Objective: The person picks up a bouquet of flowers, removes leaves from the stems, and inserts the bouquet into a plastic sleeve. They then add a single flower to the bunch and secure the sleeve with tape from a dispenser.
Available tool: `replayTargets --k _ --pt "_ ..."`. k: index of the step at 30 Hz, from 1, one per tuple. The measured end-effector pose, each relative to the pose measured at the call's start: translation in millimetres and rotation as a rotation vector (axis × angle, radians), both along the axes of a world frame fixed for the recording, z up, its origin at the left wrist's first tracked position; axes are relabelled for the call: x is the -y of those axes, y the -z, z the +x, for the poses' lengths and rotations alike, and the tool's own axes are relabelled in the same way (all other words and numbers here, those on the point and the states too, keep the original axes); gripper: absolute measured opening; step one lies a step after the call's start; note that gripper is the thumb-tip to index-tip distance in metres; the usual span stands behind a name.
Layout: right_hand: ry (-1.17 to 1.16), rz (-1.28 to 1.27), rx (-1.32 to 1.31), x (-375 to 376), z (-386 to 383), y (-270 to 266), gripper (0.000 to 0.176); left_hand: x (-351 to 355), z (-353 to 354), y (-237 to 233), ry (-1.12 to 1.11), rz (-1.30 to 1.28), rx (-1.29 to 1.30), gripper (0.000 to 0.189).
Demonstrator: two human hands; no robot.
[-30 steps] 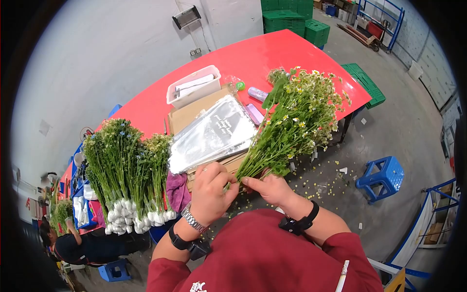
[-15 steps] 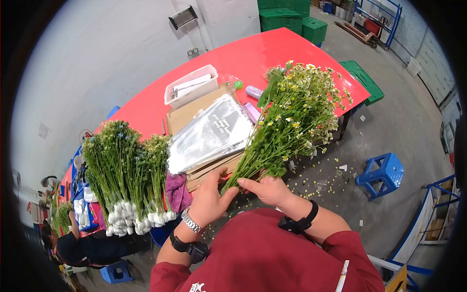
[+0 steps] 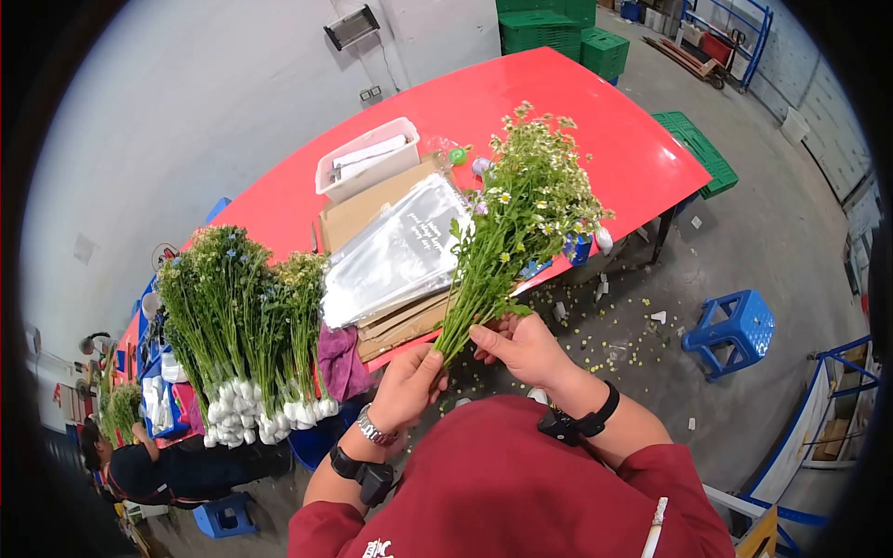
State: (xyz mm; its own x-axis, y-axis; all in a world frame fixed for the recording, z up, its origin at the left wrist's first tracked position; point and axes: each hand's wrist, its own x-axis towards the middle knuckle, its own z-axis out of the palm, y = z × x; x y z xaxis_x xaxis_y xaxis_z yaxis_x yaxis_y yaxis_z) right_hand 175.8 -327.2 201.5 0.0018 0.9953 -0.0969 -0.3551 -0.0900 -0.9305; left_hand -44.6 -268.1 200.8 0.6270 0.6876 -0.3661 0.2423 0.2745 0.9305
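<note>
A leafy bunch of small white and yellow flowers (image 3: 526, 200) leans up and to the right over the red table's front edge. My left hand (image 3: 409, 381) is closed on the lower ends of its stems. Just to the right, my right hand (image 3: 523, 349) has its thumb and fingers on the stems a little higher up. Beside the bunch, a stack of clear printed sleeves (image 3: 395, 246) lies on brown cardboard (image 3: 344, 209). Bundles of flowers with white-wrapped stem ends (image 3: 233, 409) lie at the left, next to a purple cloth (image 3: 342, 363).
On the red table (image 3: 595, 112) stands a white bin (image 3: 367, 158). A blue stool (image 3: 730, 335) is on the floor at right, near scattered petals. Green crates (image 3: 539, 33) are stacked behind. A co-worker (image 3: 130, 470) is at the far left, beside another blue stool (image 3: 223, 516).
The flower bunch has swung left and turned more upright, uncovering a blue object at the table's edge. My left hand has moved slightly down; my right hand has shifted slightly.
</note>
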Motion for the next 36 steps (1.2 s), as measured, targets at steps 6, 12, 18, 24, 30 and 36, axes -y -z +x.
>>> replayTargets --k 6,12,18,24,30,36 --pt "0.097 0.032 0.149 0.5 3.1 3.6 0.035 1.5 -5.7 -6.3 -0.007 -0.16 0.081 0.038" --pt "0.271 0.24 0.078 4.6 -1.3 -7.2 0.046 2.7 -6.8 -10.2 -0.048 -0.163 0.072 0.037" --pt "0.308 0.271 0.183 1.9 0.3 4.7 0.035 1.5 -8.3 4.0 -0.07 -0.054 0.07 0.042" --pt "0.52 0.342 0.418 4.9 -1.4 -27.8 0.035 3.3 -8.8 -5.3 -0.112 0.089 -0.1 0.03" --pt "0.569 0.404 0.927 -6.7 2.4 -31.5 0.045 6.5 -3.8 -0.5 -0.19 0.346 -0.176 0.039" --pt "0.496 0.244 0.895 -14.0 0.4 -25.7 0.038 10.0 0.3 -10.6 -0.202 0.417 -0.194 0.038"
